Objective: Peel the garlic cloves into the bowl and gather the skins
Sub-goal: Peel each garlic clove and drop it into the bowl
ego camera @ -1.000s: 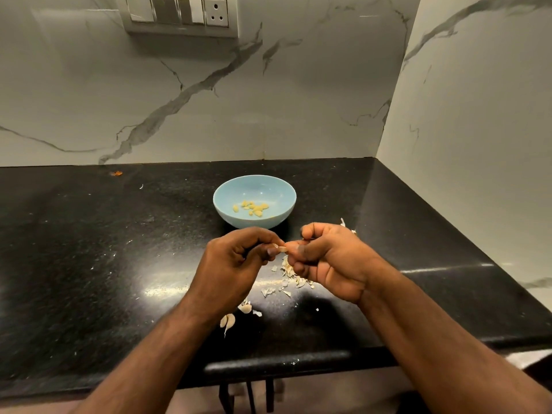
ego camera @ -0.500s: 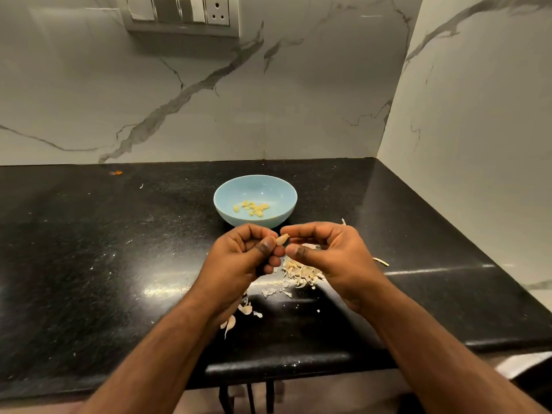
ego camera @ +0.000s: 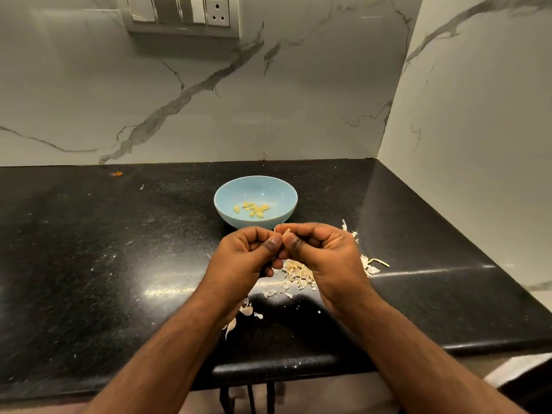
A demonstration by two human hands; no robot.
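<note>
A light blue bowl (ego camera: 277,189) stands on the black counter and holds several peeled garlic cloves (ego camera: 254,209). Just in front of it, my left hand (ego camera: 248,255) and my right hand (ego camera: 325,255) meet, thumbs side by side. Together they pinch one small garlic clove (ego camera: 286,233), whose pale tip shows between the fingertips. A pile of papery skins (ego camera: 298,273) lies on the counter under my hands. More skins (ego camera: 370,265) lie to the right of my right hand.
The black granite counter (ego camera: 119,264) ends at a rounded front edge (ego camera: 268,369). Marble walls close the back and the right side. Loose skin scraps (ego camera: 236,322) lie by my left wrist. An orange scrap (ego camera: 117,173) sits at the back left.
Both hands have lifted slightly toward the bowl and turned, so the thumbs now press together over the clove. More of the skin pile shows beneath them.
</note>
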